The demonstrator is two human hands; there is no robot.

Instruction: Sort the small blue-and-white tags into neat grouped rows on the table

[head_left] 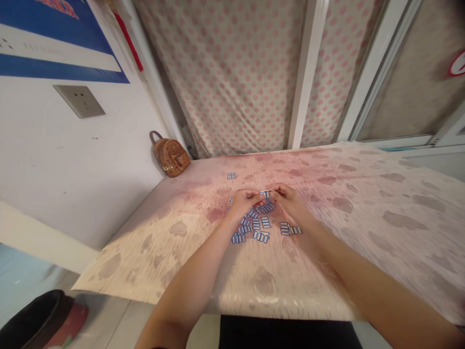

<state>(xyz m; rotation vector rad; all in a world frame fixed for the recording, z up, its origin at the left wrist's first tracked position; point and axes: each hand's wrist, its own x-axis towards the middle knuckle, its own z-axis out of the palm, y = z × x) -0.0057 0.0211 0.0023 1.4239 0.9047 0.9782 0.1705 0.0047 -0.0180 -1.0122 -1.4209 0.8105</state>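
Both hands meet over the table around one small flat blue-and-white striped piece (266, 195). My left hand (247, 201) pinches its left side between thumb and fingers. On its right side, the fingers of my right hand (286, 198) are closed. Below and between the hands lies a loose spread of similar blue-and-white striped pieces (256, 224), some overlapping. Two more striped pieces (290, 229) rest by my right wrist, side by side. Farther back, beyond my left hand, a small group of striped pieces (231, 175) lies apart. What the pieces are exactly is too small to tell.
A patterned cloth covers the table (363, 213). At its back left corner a small brown backpack-shaped bag (172, 156) leans against the wall. Behind the table hangs a polka-dot curtain (247, 72). A dark-rimmed bin (43, 322) stands on the floor at lower left.
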